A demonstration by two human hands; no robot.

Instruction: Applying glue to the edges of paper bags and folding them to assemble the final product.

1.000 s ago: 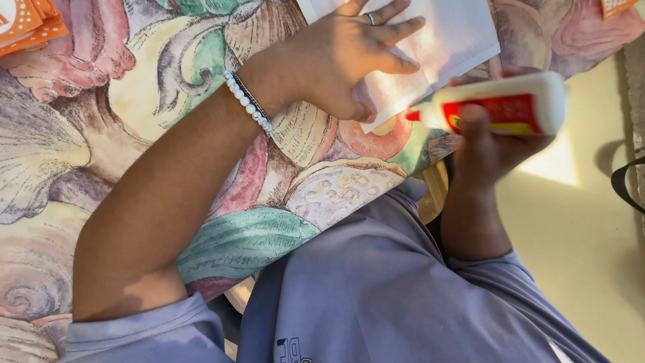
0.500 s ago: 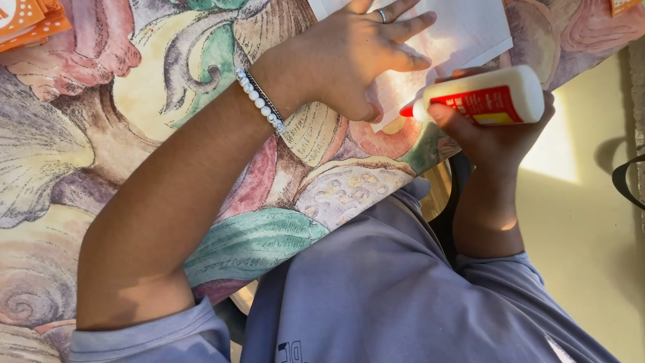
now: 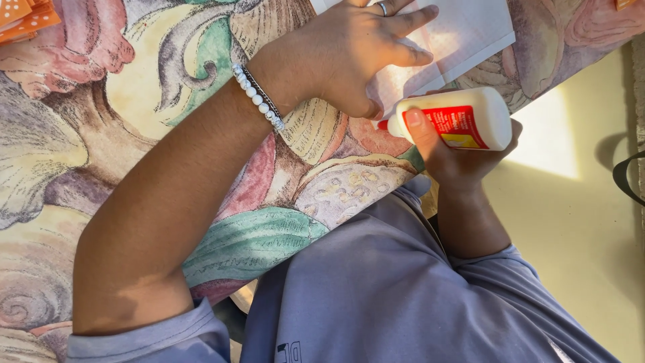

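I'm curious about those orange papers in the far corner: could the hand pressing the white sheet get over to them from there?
Probably yes: the left hand holds nothing, and only bare patterned tablecloth lies between it and the orange papers.

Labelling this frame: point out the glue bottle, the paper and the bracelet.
glue bottle (image 3: 463, 117): head view, on its red label.
paper (image 3: 463, 30): head view, on its bare white middle.
bracelet (image 3: 259, 97): head view, on its white beads.

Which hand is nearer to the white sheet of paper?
Left. The left hand lies flat on the white paper, pressing it to the patterned tablecloth. The right hand holds a glue bottle just below the sheet's edge.
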